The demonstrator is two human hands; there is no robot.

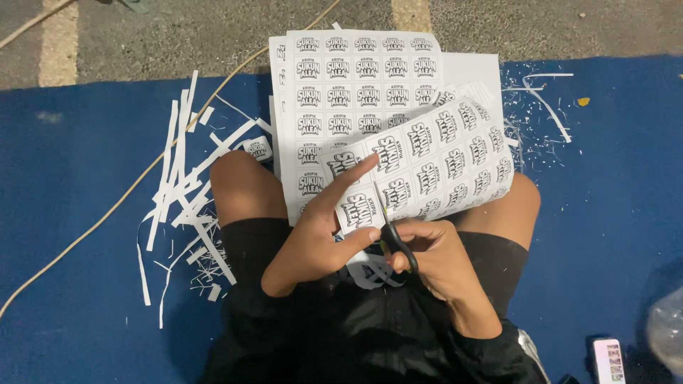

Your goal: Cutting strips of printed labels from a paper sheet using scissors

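Note:
I sit cross-legged on a blue mat [78,178]. My left hand [316,231] grips a white sheet of printed black-and-white labels [434,163] held over my lap, its index finger stretched along the sheet's top. My right hand [441,259] holds black-handled scissors [395,240] whose blades meet the sheet's lower edge beside my left thumb. A stack of the same label sheets [356,85] lies flat past my knees. Cut label pieces [370,274] rest in my lap on black shorts.
White paper strips [188,192] lie scattered on the mat to my left, more trimmings [541,99] at upper right. A thin tan cord [107,213] runs diagonally across the mat. A phone [609,359] lies at lower right beside a clear plastic bag [667,327]. Grey pavement [178,35] lies beyond.

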